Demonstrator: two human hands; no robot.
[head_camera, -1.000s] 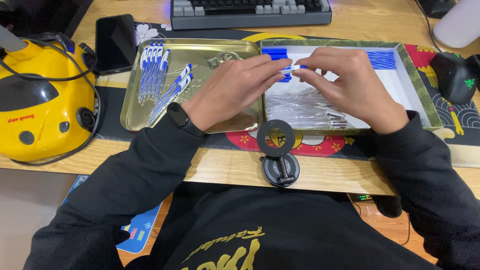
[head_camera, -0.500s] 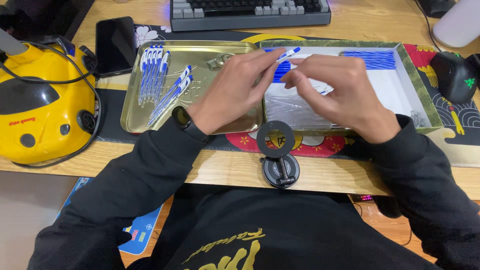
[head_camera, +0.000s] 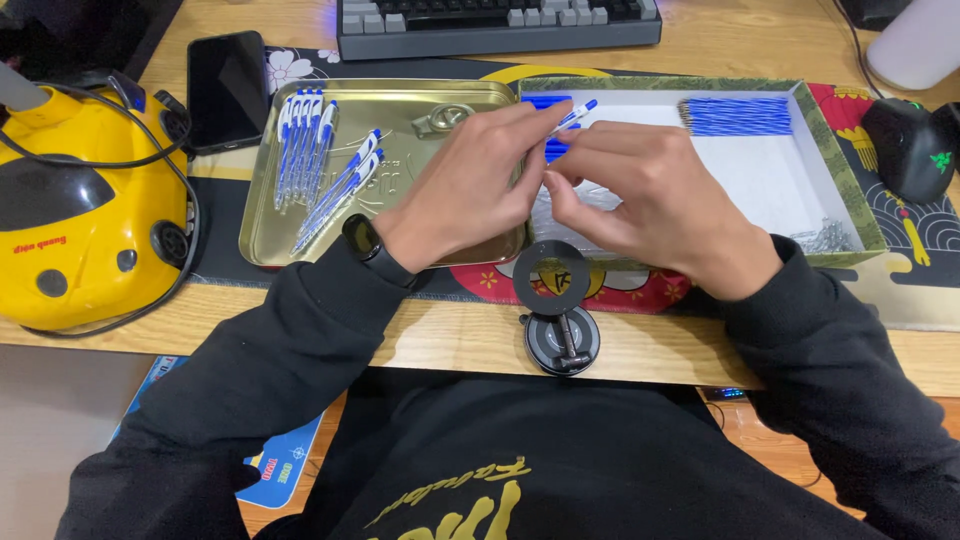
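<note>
Since the earlier frames, both hands are sitting a little lower over the seam between the two trays, and the blue-and-white pen is now pointing up and to the right, its tip sticking out above the knuckles. Left hand is lying over the right part of the gold metal tray, its fingers curling around the pen's barrel and grasping it. Right hand is hovering just beside it over the near left corner of the white-lined box, its fingers pinching together near the pen's lower end; whether they are gripping a small part or only the pen cannot be told, since the knuckles are hiding the contact.

Finished pens are lying in a neat row at the left end of the gold tray, with a few more slanting beside them. A bundle of blue refills is lying at the far side of the box, and a small heap of metal springs is sitting in its near right corner. A black round stand is standing on the worktop edge just below the hands. A yellow machine, a dark phone, a keyboard and a black mouse are surrounding the trays.
</note>
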